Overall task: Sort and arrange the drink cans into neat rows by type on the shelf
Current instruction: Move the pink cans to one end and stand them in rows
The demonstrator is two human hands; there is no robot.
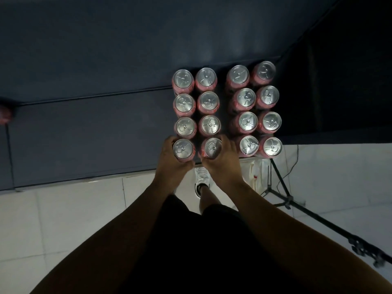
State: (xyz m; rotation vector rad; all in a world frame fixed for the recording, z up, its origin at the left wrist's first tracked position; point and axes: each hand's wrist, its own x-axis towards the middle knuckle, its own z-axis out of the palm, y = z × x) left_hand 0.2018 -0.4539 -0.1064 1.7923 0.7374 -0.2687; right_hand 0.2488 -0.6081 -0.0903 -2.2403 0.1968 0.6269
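From my station I saw sixteen cans [209, 102] standing upright on the dark shelf [84, 134], in two blocks with a gap between them, each two wide and four deep. The left hand [169, 160] had its fingers [168, 143] curled round the front-left can [183, 149] of the left block. The right hand [222, 162] gripped the neighbouring can [212, 147], the two cans just apart near the shelf's front edge. I judged the step to be squaring this front pair. I would have slid both back together, low and level, until they met the pair behind and matched the right block [247, 122]. No brand or writing could be read; only silver lids, pull tabs and pinkish-red sides showed.
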